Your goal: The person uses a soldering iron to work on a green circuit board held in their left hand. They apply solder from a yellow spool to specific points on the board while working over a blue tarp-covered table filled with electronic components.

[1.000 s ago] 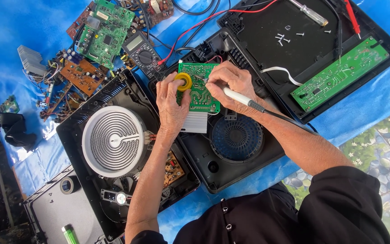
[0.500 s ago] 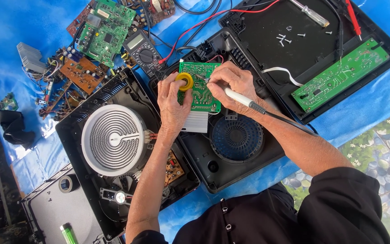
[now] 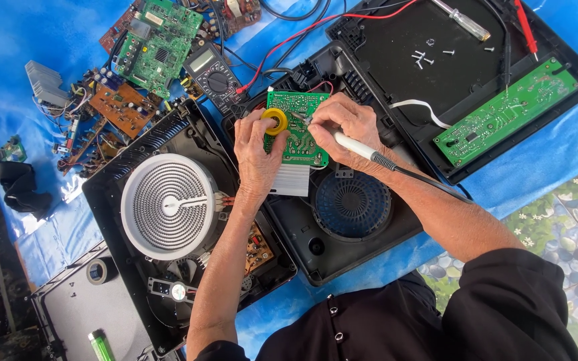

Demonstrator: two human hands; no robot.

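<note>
i'm seeing the left hand [image 3: 257, 150] pinching a yellow solder spool [image 3: 275, 121] at the left edge of the green circuit board [image 3: 299, 127], which is sitting in the open black cooker base [image 3: 342, 220]. the right hand [image 3: 342, 124] fingers are curling tight around a soldering iron [image 3: 359, 148], tip touching the board just beside the spool.

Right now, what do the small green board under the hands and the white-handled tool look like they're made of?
Small green circuit board: looks like rigid laminate with a matte green coating, dotted with solder points. White-handled soldering tool in the right hand: smooth, probably plastic grip, dark collar and cable; its tip looks metallic but is too small to tell.
</note>
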